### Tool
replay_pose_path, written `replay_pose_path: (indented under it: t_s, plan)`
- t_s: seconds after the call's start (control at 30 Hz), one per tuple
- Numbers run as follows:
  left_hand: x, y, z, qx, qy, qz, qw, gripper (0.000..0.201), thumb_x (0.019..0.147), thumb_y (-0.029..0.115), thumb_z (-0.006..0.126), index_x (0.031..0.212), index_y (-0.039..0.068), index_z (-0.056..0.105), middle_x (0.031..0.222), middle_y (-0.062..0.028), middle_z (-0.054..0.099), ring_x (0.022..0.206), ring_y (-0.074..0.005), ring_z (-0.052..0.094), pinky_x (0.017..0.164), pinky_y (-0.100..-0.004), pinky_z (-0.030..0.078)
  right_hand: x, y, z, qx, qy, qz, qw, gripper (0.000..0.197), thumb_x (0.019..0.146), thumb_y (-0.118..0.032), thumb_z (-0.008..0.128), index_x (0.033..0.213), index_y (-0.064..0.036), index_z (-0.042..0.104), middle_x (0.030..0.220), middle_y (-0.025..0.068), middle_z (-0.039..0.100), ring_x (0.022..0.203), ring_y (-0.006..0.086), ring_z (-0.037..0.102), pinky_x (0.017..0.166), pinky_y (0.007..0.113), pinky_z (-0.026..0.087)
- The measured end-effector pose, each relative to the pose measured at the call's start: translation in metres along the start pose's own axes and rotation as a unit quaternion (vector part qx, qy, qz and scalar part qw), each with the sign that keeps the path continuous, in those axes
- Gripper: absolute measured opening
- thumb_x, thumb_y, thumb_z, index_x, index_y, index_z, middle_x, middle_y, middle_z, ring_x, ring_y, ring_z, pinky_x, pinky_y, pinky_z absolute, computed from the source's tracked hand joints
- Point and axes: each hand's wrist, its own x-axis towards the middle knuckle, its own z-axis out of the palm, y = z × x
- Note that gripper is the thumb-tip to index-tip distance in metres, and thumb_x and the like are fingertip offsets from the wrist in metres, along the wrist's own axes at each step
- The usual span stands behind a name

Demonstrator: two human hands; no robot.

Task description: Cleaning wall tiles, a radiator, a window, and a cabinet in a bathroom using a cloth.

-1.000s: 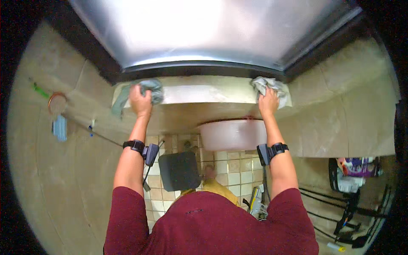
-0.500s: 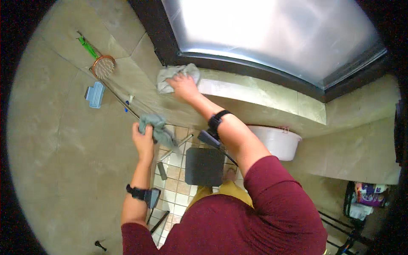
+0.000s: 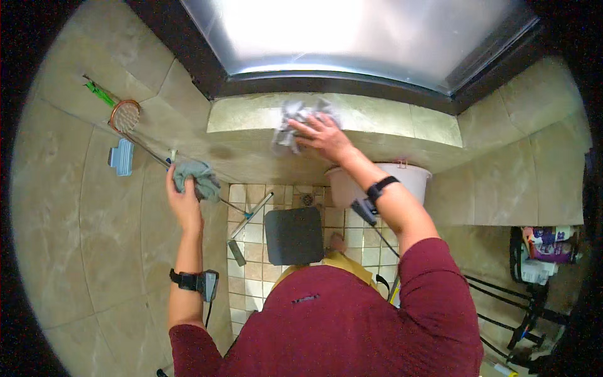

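Note:
My right hand (image 3: 323, 135) presses a light grey cloth (image 3: 295, 122) against the front edge of the tiled window ledge (image 3: 389, 117); the fingers are spread over it and the cloth is blurred by motion. Part of the cloth hangs down over the edge of the ledge. On the left, my left hand (image 3: 184, 200) grips a bunched grey-green cloth (image 3: 200, 178), thumb and fingers closed around it. This cloth is held beside the left wall, near a thin metal pole.
A round brush (image 3: 125, 116) and a blue plastic holder (image 3: 124, 157) are on the left wall. Below me stand a dark square stool (image 3: 294, 235) and a white tub (image 3: 411, 182). A squeegee-like tool (image 3: 251, 217) lies on the floor tiles. A black rack (image 3: 527, 314) stands at right.
My right hand has slid the light grey cloth rightward along the ledge from its left corner. My left hand, still gripping the grey-green cloth, is further left in view; the whole view has shifted too.

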Motion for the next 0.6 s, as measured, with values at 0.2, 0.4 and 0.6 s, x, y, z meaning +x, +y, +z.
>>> replay_pose_path:
  t_s: [0.2, 0.4, 0.6]
  plan:
    - [0.022, 0.058, 0.054, 0.014, 0.027, 0.129, 0.991, 0.039, 0.09, 0.008, 0.06, 0.129, 0.006, 0.054, 0.127, -0.0103, 0.056, 0.115, -0.0231, 0.053, 0.101, -0.0337, 0.039, -0.144, 0.072, -0.06, -0.042, -0.056, 0.095, 0.993, 0.031, 0.08, -0.019, 0.058, 0.108, -0.0281, 0.067, 0.147, -0.001, 0.043, 0.117, 0.0264, 0.05, 0.102, 0.046, 0.04]
    - [0.069, 0.039, 0.109, 0.146, 0.028, 0.388, 0.909, 0.039, 0.085, 0.003, 0.062, 0.123, 0.01, 0.057, 0.129, -0.0169, 0.05, 0.124, -0.0333, 0.045, 0.106, -0.0396, 0.034, -0.309, 0.142, -0.114, 0.016, -0.01, 0.485, 0.874, 0.041, 0.08, 0.0, 0.055, 0.12, -0.0033, 0.059, 0.132, 0.0165, 0.056, 0.119, 0.0354, 0.053, 0.102, 0.044, 0.041]
    - [0.115, -0.103, 0.153, 0.374, -0.142, 0.274, 0.875, 0.071, 0.088, 0.047, 0.058, 0.147, 0.016, 0.035, 0.155, -0.0197, 0.021, 0.144, -0.0405, 0.015, 0.113, -0.0588, 0.016, -0.286, 0.174, -0.111, -0.012, -0.057, 0.553, 0.831, 0.066, 0.071, 0.008, 0.049, 0.135, -0.006, 0.048, 0.133, 0.0215, 0.051, 0.125, 0.0399, 0.045, 0.106, 0.045, 0.035]
